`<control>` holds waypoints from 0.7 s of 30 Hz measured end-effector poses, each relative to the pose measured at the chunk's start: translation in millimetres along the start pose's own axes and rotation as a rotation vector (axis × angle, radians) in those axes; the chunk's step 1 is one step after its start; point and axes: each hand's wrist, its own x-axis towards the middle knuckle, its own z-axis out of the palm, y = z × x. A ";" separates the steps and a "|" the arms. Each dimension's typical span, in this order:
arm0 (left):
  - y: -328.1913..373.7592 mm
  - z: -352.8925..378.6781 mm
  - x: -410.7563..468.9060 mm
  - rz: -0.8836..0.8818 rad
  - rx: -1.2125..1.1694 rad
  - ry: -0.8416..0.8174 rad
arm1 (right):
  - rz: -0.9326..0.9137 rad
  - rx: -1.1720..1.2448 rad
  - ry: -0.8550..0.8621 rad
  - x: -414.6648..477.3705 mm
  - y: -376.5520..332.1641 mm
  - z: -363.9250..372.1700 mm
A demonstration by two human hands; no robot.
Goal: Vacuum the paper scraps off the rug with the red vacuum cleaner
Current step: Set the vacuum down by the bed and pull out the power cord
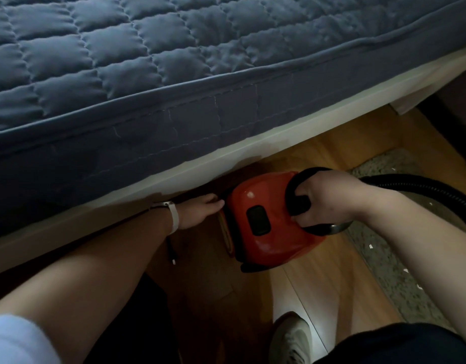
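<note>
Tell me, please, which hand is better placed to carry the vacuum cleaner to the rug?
The right hand: it grips the red vacuum cleaner's black handle, and the rug lies on that side. The left hand only touches its end.

left fingers (214, 202) partly behind vacuum (268, 232), hose (423, 183) cropped

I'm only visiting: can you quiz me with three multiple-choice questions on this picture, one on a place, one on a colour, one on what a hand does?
1. Where is the vacuum cleaner? A on a table; B over the wooden floor by the bed; C on a chair.
2. Its handle's colour? A black; B white; C red.
3. The right hand is: A hanging free; B gripping the handle; C holding a cup.
Key: B, wood shows around it; A, a black loop on the red body; B, its fingers curl round the loop.
</note>
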 end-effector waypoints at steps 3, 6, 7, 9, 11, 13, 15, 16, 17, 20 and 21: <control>0.3 -3.2 3.6 -0.006 -0.073 0.069 | -0.011 0.009 0.016 -0.4 -1.6 -1.9; -1.5 0.7 3.0 -0.005 -0.109 0.067 | -0.033 0.039 0.000 0.8 -2.5 -3.9; -0.9 2.5 0.9 -0.009 -0.149 0.052 | -0.037 0.052 -0.012 1.1 -3.6 -4.5; -1.2 1.7 -1.0 -0.025 -0.188 0.067 | -0.040 0.075 -0.025 2.0 -4.9 -4.7; -0.8 -4.0 -2.8 0.017 -0.090 0.109 | -0.038 0.087 -0.025 2.2 -4.1 -3.8; 1.4 -10.2 -3.9 0.050 0.039 0.152 | -0.029 0.091 -0.033 2.3 -0.7 -2.6; 10.8 -13.3 -10.1 0.088 0.108 0.143 | -0.016 0.091 -0.038 3.7 1.7 -1.6; 17.0 -13.1 -13.9 0.106 0.156 0.123 | -0.008 0.083 -0.035 4.9 2.3 -1.4; 23.7 -11.9 -18.1 0.126 0.232 0.096 | 0.003 0.070 -0.032 6.2 2.4 -2.1; 36.7 -1.4 -27.0 0.171 0.447 -0.025 | 0.063 0.036 -0.032 8.1 6.5 -6.6; 36.9 2.3 -28.5 0.170 0.461 -0.067 | 0.085 0.021 -0.022 8.6 8.8 -8.0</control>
